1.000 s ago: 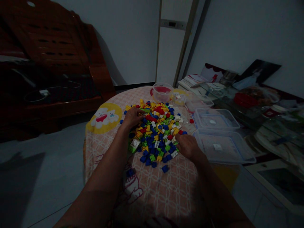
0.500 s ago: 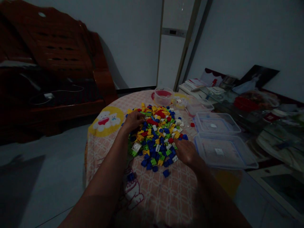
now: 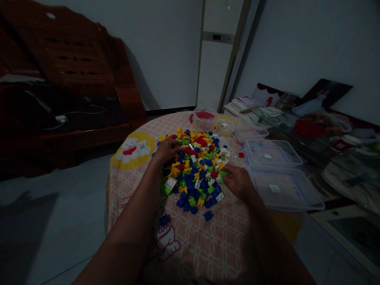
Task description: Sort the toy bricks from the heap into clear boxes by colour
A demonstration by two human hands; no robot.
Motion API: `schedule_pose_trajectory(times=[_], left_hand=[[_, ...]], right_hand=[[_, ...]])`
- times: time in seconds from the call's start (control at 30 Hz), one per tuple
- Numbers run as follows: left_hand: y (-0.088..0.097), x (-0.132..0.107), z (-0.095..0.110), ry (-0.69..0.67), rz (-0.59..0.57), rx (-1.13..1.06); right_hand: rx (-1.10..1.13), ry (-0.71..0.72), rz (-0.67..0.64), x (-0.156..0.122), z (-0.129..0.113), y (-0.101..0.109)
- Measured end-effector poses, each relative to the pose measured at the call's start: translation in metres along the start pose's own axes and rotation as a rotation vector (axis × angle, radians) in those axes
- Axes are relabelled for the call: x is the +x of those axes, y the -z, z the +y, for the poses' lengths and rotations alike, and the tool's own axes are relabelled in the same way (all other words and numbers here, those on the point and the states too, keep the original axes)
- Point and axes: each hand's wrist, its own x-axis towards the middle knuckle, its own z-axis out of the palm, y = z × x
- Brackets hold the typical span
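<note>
A heap of mixed toy building bricks in blue, yellow, green, red and white covers the middle of the round table. My left hand rests at the heap's left side, fingers bent down over the bricks; anything between the fingertips is hidden. At the right edge of the heap, my right hand has its thumb and fingers drawn together beside a green brick. Whether a piece is pinched there is too dark to make out. One blue brick lies apart at the near side.
Two clear plastic boxes, a farther one and a nearer one, stand at the table's right. A round clear tub sits at the back. A cluttered glass-topped cabinet is beyond; a wooden bench stands left.
My right hand has shifted slightly up and right, its fingers now extending farther toward the bricks instead of curled in. My left hand stays at nearly the same place.
</note>
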Motion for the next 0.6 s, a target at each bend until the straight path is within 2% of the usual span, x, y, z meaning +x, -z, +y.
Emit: schedule_pose_trajectory(times=[0.13,0.27,0.4,0.5,0.6], left_hand=[[0.001,-0.001,0.004,-0.014,0.000,0.001],[0.002,-0.002,0.006,-0.017,-0.008,-0.016],[0.002,-0.001,0.005,-0.013,-0.004,-0.006],[0.002,0.000,0.004,-0.028,-0.008,0.007],[0.000,0.000,0.002,-0.014,-0.004,0.023]], right_hand=[[0.203,-0.069,0.057,0.004,-0.006,0.000],[0.431,-0.115,0.116,0.007,-0.003,-0.009],[0.566,-0.140,0.132,0.010,-0.002,-0.015],[0.556,-0.105,0.171,0.007,-0.005,-0.009],[0.390,-0.012,0.311,0.000,-0.003,0.008]])
